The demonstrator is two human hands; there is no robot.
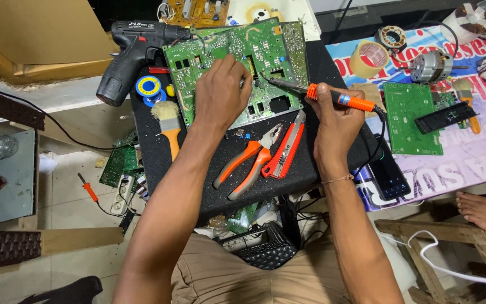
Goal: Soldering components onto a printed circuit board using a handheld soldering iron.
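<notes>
Soldering iron tip meeting a green circuit board at upper centre of the frame.

The right hand (333,121) is gripping the orange soldering iron (333,97), fingers wrapped around its handle, long axis pointing left toward the circuit board (220,48); the left hand (220,93) is pressing curled fingers onto the board, just left of the tip.

Pliers (247,162) and cutter (284,152) near hands; bare foam mat (158,163) leftward.

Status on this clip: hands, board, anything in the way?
Left hand pressed on green circuit board. Right hand grips orange soldering iron, tip at board. Pliers and cutter lie clear.
</notes>
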